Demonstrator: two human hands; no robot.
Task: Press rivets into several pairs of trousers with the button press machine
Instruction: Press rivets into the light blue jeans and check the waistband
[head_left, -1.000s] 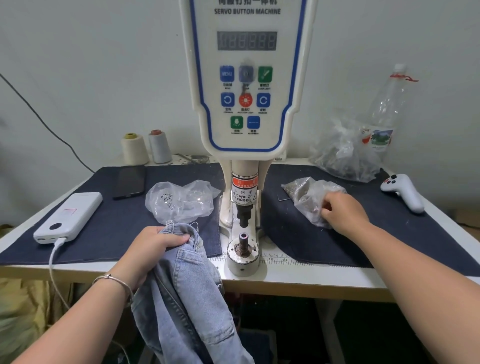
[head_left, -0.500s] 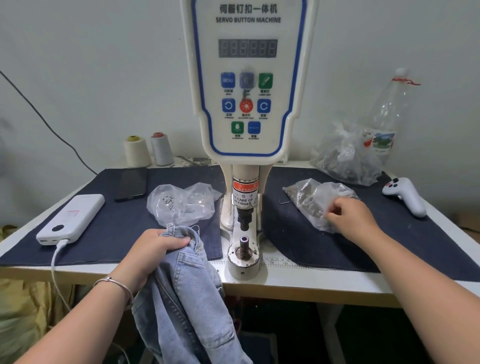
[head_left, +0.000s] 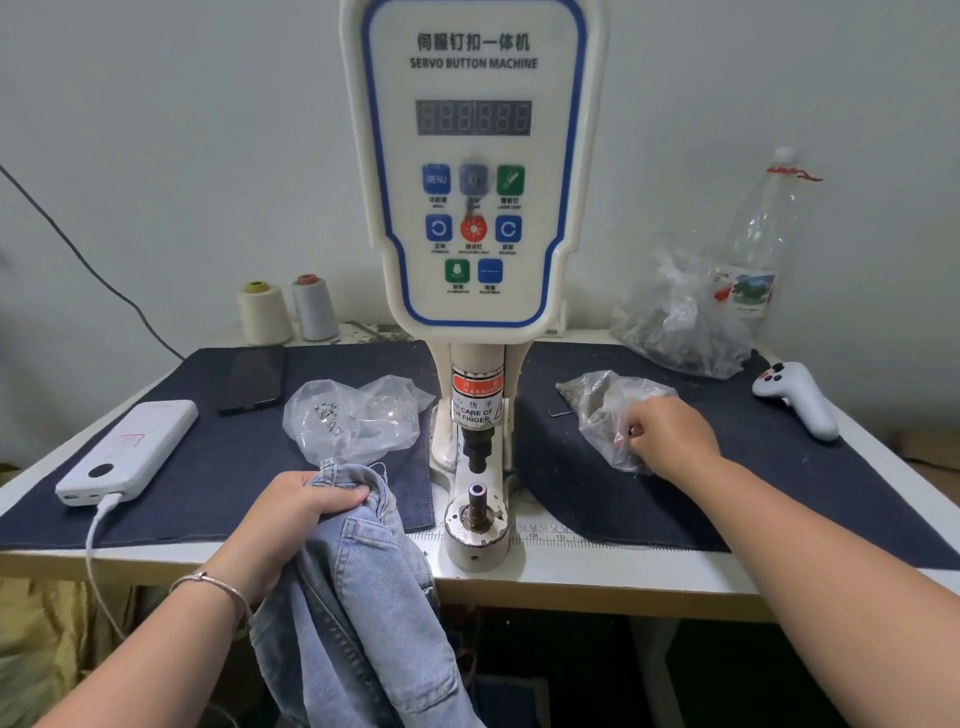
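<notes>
**Denim held ready while rivets are fetched**

Denim jeans (head_left: 358, 587) hang off the worktop's (head_left: 597, 574) front edge, their bunched waistband gripped by the left hand (head_left: 301, 506) just left of the press's lower die (head_left: 477, 506). The die post looks bare. Farther right, the right hand (head_left: 670, 436), a moment ago resting flat on the rivet bag (head_left: 605, 410), now has its fingers curled and pinching at the plastic; whether a rivet is caught, I cannot tell. Likely it is picking one to load. Behind stands the press (head_left: 474, 171).
</notes>
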